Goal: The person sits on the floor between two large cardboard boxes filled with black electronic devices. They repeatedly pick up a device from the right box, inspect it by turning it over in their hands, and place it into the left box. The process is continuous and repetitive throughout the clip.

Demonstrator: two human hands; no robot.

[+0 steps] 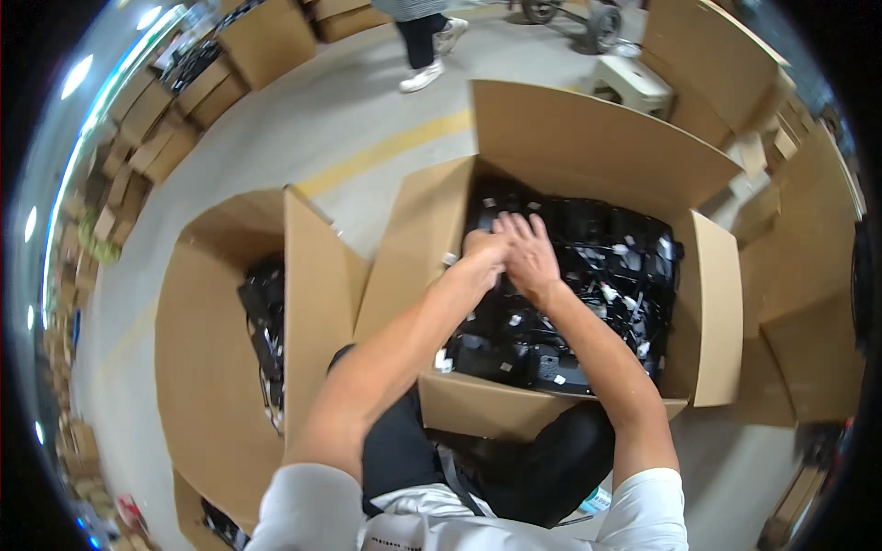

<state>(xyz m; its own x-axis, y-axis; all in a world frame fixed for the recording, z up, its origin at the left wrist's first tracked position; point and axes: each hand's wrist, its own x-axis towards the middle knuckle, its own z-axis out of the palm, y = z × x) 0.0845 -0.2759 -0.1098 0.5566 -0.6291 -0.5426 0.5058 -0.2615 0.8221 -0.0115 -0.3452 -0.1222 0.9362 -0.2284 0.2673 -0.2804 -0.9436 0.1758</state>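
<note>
An open cardboard box [459,409] stands in front of me, packed with black plastic parts [588,225] that carry black cables, white connectors and small white labels. Both my hands are over its far left part, side by side and touching or overlapping. My right hand [529,255] lies flat on or just above the parts, its fingers stretched out and pointing away from me. Beside it, my left hand [485,246] looks curled; its fingertips are hidden, and whatever may be in them does not show.
To the left, another open carton [216,340] holds more black parts [266,321]. Large cardboard flaps [808,275] rise at the right, by a white stool [634,84]. A person [420,46] is on the floor beyond the box. Stacked cartons [161,138] line the left side.
</note>
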